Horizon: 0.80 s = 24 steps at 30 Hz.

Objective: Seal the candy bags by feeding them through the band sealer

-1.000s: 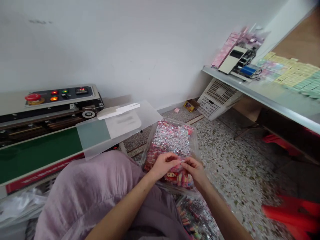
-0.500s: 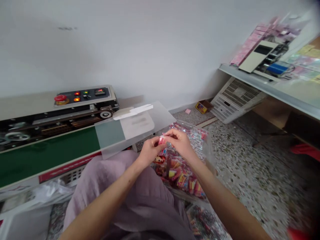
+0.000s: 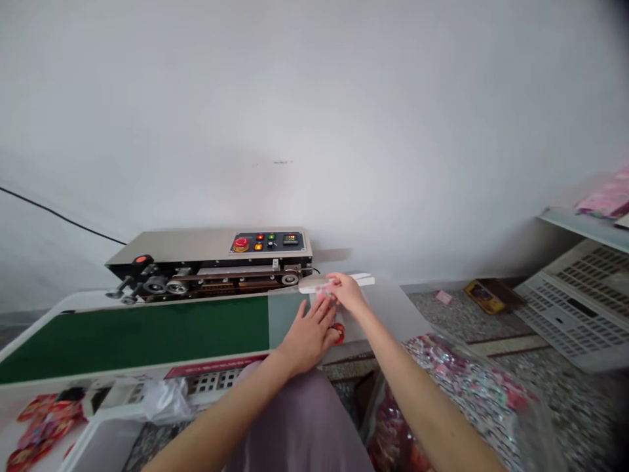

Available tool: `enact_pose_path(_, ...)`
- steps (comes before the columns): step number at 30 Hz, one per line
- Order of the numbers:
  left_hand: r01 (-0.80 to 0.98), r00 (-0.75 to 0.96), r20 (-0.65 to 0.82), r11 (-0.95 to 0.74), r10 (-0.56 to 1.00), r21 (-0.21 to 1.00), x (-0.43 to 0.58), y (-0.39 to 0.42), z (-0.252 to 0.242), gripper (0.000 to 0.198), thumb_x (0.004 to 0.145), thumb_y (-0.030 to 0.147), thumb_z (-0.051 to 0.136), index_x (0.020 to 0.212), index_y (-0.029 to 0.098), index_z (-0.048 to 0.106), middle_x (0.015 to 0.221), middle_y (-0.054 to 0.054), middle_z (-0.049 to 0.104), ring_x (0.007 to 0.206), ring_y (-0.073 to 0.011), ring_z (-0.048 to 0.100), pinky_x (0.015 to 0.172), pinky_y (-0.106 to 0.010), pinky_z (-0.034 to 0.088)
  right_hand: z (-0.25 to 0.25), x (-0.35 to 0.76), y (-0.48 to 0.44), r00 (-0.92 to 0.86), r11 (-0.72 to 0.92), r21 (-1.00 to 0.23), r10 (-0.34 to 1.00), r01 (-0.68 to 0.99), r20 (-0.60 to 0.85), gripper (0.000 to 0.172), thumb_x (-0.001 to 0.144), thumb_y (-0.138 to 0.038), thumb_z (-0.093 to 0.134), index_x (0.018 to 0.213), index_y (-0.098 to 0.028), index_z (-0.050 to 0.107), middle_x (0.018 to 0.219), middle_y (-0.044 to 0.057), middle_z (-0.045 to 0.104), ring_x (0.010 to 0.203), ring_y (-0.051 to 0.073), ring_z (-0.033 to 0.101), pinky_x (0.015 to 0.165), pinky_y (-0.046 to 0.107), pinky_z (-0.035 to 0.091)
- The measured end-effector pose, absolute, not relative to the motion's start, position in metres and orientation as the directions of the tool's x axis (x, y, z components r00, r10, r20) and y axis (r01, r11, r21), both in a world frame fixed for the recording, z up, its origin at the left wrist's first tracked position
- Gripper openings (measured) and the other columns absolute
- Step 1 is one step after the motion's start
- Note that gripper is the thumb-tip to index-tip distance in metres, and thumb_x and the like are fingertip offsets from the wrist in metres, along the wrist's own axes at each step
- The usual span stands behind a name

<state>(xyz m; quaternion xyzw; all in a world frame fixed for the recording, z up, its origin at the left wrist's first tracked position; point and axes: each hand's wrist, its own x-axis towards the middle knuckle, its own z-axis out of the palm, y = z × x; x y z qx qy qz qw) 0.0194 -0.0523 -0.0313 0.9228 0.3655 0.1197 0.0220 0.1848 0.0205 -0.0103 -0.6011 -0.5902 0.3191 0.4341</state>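
Note:
A small printed plastic packet (image 3: 339, 332) with red and pink colouring lies on the pale feed plate (image 3: 383, 311) at the right end of a belt sealing machine (image 3: 211, 246). My left hand (image 3: 307, 335) rests flat over it, fingers stretched out, covering much of the packet. At the packet's far edge, my right hand (image 3: 345, 292) pinches it between thumb and fingers, close to the white guide strip (image 3: 364, 280). The green conveyor belt (image 3: 162, 334) runs off to the left of both hands.
A big clear bag (image 3: 472, 387) full of shiny packets stands at lower right. Behind it are a small carton (image 3: 484, 296) and a grey vented panel (image 3: 574, 308) under a shelf. At lower left, red packets (image 3: 46, 426) lie near a white bin (image 3: 105, 439).
Both hands have moved from above the bag of packets to the feed plate, bringing the packet along. The left hand has flattened out over it. My view has turned left towards the machine.

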Motion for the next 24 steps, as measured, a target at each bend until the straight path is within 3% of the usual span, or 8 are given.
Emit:
enact_pose_path(3, 0.7, 0.687, 0.166, -0.705, 0.708, 0.113, 0.012, -0.045, -0.041, 0.06, 0.106, 0.048, 0.02, 0.157, 0.018, 0.03, 0.164, -0.012, 0.027, 0.154, -0.0275, 0.017, 0.119, -0.066, 0.018, -0.016, 0.187, -0.007, 0.114, 0.129, -0.868, 0.972, 0.48, 0.208, 0.029, 0.075, -0.025, 0.057, 0.101, -0.023, 0.071, 0.099, 0.005, 0.07, 0.085, 0.019, 0.062, 0.076, 0.032, 0.052)
enact_pose_path(6, 0.686, 0.699, 0.165, -0.718, 0.696, 0.119, 0.003, -0.04, -0.04, 0.057, 0.107, 0.043, 0.017, 0.157, 0.019, 0.029, 0.164, -0.011, 0.025, 0.154, -0.0258, 0.017, 0.12, -0.065, 0.013, -0.023, 0.21, -0.06, 0.098, 0.225, -0.789, 0.936, 0.571, 0.337, 0.026, 0.088, -0.032, 0.049, 0.098, -0.023, 0.072, 0.102, 0.008, 0.069, 0.1, 0.024, 0.062, 0.091, 0.039, 0.048)
enact_pose_path(9, 0.675, 0.71, 0.157, -0.727, 0.686, 0.124, -0.01, -0.035, -0.036, 0.056, 0.107, 0.041, 0.017, 0.157, 0.019, 0.03, 0.165, -0.011, 0.025, 0.154, -0.0246, 0.017, 0.121, -0.063, 0.011, -0.037, 0.243, -0.114, 0.14, 0.198, -0.725, 0.915, 0.659, 0.378, 0.028, 0.094, -0.039, 0.049, 0.097, -0.024, 0.072, 0.099, 0.008, 0.071, 0.097, 0.026, 0.063, 0.089, 0.039, 0.049)
enact_pose_path(18, 0.704, 0.696, 0.102, -0.704, 0.711, 0.099, -0.05, -0.025, -0.03, 0.055, 0.107, 0.04, 0.02, 0.157, 0.02, 0.03, 0.166, -0.009, 0.022, 0.155, -0.0206, 0.015, 0.123, -0.052, 0.006, -0.062, 0.299, -0.201, 0.285, 0.064, -0.7, 0.884, 0.712, 0.37, 0.026, 0.092, -0.045, 0.056, 0.099, -0.028, 0.074, 0.104, 0.005, 0.073, 0.098, 0.025, 0.067, 0.091, 0.039, 0.05)
enact_pose_path(24, 0.724, 0.679, 0.115, -0.687, 0.726, 0.059, -0.098, -0.021, -0.028, 0.052, 0.106, 0.037, 0.02, 0.15, 0.022, 0.043, 0.16, -0.01, 0.037, 0.151, -0.0248, 0.029, 0.12, -0.059, 0.014, -0.045, 0.304, -0.256, 0.305, -0.031, -0.678, 0.908, 0.734, 0.289, 0.026, 0.094, -0.042, 0.053, 0.099, -0.027, 0.075, 0.097, 0.006, 0.074, 0.094, 0.024, 0.067, 0.087, 0.038, 0.052)
